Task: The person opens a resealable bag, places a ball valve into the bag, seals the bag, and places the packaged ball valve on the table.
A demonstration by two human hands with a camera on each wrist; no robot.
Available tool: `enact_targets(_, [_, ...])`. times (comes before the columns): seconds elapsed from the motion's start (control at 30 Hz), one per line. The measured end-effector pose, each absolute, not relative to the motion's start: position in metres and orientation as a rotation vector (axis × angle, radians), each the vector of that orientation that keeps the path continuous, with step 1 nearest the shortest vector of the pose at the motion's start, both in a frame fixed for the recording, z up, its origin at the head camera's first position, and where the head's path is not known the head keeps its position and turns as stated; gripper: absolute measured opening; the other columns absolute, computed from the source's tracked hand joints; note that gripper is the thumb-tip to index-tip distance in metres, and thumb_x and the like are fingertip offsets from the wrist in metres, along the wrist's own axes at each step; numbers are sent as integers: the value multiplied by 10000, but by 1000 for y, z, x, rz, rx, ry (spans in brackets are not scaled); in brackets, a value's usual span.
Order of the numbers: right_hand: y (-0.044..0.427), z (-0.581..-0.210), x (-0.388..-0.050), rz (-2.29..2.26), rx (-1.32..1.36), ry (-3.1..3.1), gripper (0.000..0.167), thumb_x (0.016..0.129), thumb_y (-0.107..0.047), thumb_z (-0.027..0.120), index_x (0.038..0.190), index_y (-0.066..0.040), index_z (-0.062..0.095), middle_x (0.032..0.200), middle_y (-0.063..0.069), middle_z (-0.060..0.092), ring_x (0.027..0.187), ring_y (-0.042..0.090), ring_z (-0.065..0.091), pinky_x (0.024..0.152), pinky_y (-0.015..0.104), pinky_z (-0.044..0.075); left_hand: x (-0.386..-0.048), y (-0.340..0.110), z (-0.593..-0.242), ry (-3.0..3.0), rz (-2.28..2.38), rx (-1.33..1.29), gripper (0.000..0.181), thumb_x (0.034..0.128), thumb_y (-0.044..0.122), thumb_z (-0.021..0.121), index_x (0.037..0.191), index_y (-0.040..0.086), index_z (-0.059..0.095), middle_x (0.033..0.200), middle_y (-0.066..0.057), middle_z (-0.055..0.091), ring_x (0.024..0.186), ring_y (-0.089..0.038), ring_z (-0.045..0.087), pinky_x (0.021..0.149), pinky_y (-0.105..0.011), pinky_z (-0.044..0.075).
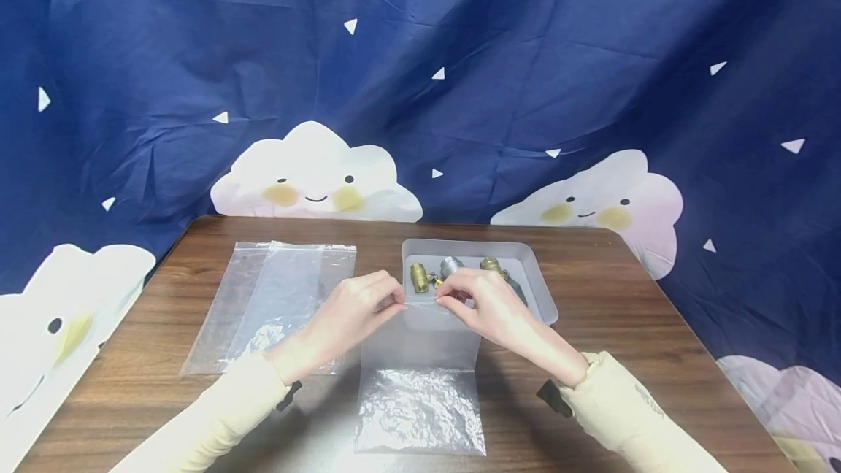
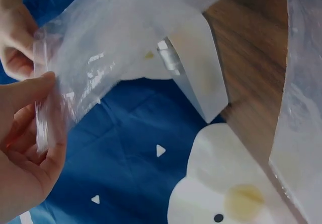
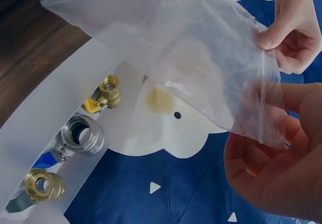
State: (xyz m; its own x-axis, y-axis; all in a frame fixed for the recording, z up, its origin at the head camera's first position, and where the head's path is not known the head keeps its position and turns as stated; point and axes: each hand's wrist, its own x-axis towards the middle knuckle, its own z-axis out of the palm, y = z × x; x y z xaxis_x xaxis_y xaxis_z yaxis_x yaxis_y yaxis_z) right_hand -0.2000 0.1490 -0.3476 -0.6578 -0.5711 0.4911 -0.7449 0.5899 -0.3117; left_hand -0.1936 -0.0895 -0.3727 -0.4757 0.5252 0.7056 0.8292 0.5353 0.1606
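Left grip (image 1: 358, 309) and right grip (image 1: 489, 301) both pinch the zip edge of one clear plastic bag (image 1: 420, 411), thumbs against fingers, a short stretch of the strip between them. That edge is held up at the near wall of the tray (image 1: 547, 305); below it the film drops, creases and lies flat on the bench (image 1: 631, 334), on the near side of the tray.

The step in hand looks to be working the zip mouth, perhaps to part it; whether the lips are separated, I cannot tell. The next move would likely call for one side to keep the rim steady while the other spreads the mouth, since such thin film could slip or fold shut.

The bag is see-through and wrinkled, its lower part glossy and the raised part hazier, with nothing seen inside.

In the tray sit three valve fittings: a brass one with a yellow handle (image 3: 91, 105), a silver one (image 3: 83, 135) by a blue handle (image 3: 46, 159), and another brass one (image 3: 44, 184). Left of the tray, more clear bags (image 1: 289, 290) lie flat, overlapping.
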Motion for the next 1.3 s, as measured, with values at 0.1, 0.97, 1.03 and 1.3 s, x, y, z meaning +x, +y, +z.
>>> enact_targets(0.1, [150, -348, -201, 707, 1050, -2485, 60, 818, -104, 790, 843, -128, 741, 755, -54, 694, 671, 32, 567, 604, 182, 489, -195, -93, -372, -2183, -663, -1100, 175, 772, 51, 809, 837, 130, 668, 795, 59, 676, 727, -57, 655, 699, -150, 556])
enact_targets(0.97, [155, -348, -202, 651, 937, -2589, 38, 842, -147, 772, 848, -124, 741, 769, -65, 691, 677, 33, 589, 614, 177, 486, -198, -97, -379, -2144, -626, -1091, 161, 778, 37, 798, 870, 106, 687, 835, 37, 707, 794, -107, 693, 753, -220, 582])
enact_targets(1.03, [156, -348, -202, 627, 936, -2598, 41, 832, -138, 777, 844, -134, 739, 754, -68, 680, 674, 43, 585, 608, 173, 476, -199, -99, -380, -2146, -615, -1076, 166, 778, 21, 794, 864, 109, 682, 825, 37, 702, 782, -107, 688, 743, -223, 581])
enact_targets(1.3, [159, -349, -203, 638, 888, -2614, 72, 812, -109, 782, 804, -159, 731, 706, -83, 660, 642, 8, 550, 595, 167, 465, -198, -102, -380, -2152, -613, -1066, 208, 748, -5, 807, 820, 128, 665, 778, 51, 684, 732, -85, 664, 704, -192, 568])
